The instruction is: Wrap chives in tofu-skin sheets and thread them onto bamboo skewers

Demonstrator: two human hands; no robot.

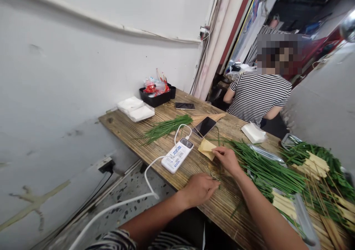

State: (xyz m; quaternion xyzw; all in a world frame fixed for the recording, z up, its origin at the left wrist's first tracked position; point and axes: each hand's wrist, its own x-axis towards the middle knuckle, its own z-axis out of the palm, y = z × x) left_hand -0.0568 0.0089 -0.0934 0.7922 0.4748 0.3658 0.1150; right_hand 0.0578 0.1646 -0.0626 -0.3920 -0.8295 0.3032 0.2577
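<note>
Head view: one yellow sheet (206, 149), pinched at its right edge by the right hand (227, 160) over one wooden table (154, 151); one thin stick (198, 131) at its far corner, long axis pointing away and left. Left hand (200, 189) curled (grip: cannot tell). Beyond: one power bank (176, 156), two phones (205, 126).

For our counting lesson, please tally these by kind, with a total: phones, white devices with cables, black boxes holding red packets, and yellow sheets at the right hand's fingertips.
Phones: 2
White device with cables: 1
Black box: 1
Yellow sheet at the right hand: 1
Total: 5
</note>
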